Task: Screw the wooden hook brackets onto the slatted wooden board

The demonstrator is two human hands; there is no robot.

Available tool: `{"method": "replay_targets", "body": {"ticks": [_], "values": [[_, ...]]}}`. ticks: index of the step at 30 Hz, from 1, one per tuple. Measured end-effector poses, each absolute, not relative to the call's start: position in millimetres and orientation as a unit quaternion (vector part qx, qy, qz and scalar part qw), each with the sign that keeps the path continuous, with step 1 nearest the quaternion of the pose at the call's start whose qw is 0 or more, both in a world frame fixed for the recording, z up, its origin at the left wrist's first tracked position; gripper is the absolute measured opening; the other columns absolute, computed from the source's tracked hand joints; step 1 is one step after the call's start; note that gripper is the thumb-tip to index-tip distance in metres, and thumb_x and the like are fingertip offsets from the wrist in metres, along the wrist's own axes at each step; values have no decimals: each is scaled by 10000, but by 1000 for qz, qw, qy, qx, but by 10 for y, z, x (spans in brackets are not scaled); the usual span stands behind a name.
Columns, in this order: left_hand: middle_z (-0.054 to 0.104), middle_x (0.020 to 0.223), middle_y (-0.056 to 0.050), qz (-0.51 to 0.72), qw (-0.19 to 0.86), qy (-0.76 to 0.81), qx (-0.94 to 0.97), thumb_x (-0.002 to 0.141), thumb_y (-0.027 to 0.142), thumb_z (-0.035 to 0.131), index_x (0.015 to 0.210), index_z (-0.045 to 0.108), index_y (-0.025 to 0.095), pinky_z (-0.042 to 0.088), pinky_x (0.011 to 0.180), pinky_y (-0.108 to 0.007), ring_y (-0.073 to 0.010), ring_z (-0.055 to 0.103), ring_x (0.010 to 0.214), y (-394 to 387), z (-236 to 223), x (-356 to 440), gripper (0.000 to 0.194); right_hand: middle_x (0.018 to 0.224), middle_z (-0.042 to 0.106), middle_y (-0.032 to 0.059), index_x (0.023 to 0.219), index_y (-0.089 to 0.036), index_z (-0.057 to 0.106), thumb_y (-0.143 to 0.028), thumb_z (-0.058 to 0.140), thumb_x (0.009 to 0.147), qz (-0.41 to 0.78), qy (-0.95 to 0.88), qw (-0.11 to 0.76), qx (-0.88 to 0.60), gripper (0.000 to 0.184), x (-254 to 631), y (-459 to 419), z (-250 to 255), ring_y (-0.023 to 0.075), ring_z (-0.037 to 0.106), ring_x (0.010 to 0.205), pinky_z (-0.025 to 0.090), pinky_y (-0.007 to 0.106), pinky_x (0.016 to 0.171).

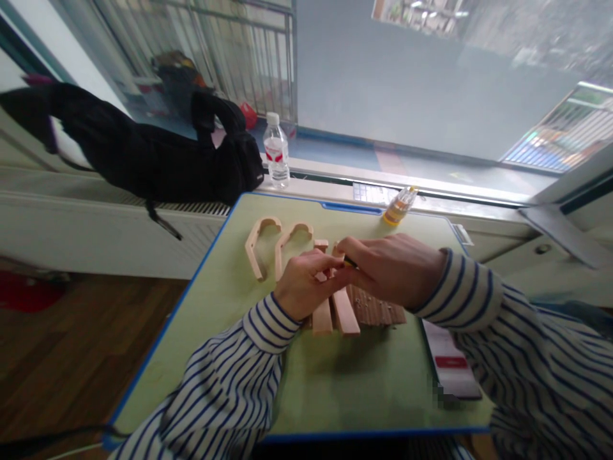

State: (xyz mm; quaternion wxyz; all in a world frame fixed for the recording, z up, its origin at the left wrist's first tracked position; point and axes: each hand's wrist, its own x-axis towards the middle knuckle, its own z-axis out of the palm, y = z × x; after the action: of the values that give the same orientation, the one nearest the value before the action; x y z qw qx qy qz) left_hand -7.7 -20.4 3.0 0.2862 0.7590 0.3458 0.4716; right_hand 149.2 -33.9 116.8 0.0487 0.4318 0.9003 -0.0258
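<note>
Both my hands meet over the middle of a green desk [335, 377]. My left hand [304, 284] is closed, pinching something small I cannot make out above two pale wooden bars [335, 313]. My right hand [387, 268] is closed too, its fingertips gripping a thin dark tool against the left fingers. A slatted brown wooden piece [378, 313] lies under my right wrist. Two curved wooden hooks [272, 246] lie just left of my hands.
A small bottle of amber liquid [400, 206] lies at the desk's far edge. A water bottle [276, 151] and a black bag [158, 153] sit on the window ledge. A white and red card [450, 364] lies at the right. Wooden floor lies left.
</note>
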Motion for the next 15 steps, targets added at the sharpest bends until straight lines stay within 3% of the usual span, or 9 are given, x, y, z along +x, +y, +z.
{"method": "replay_targets", "body": {"ticks": [3,8,15], "values": [[614,636,-18,476,287,343,757,749,344,687,811,714,158,449,539,-229,-105,539,571,-192,0,-82,197,999,660,63,1128,-205,496,-384,378,916,-46,917,20,396,302,1551,-291,1208,135,577,696,247,260,516],[609,638,-15,479,297,338,754,735,334,704,808,716,161,440,533,-226,-101,528,565,-197,-1,-63,188,927,639,45,1043,-187,550,-282,396,905,-57,931,33,359,228,1590,-251,1184,125,555,728,286,256,561],[598,626,-16,473,309,337,753,747,342,689,821,717,153,438,545,-228,-103,521,565,-195,1,-69,204,910,635,54,1077,-169,553,-279,385,908,-38,922,34,383,261,1575,-296,1141,115,524,670,268,265,543]]}}
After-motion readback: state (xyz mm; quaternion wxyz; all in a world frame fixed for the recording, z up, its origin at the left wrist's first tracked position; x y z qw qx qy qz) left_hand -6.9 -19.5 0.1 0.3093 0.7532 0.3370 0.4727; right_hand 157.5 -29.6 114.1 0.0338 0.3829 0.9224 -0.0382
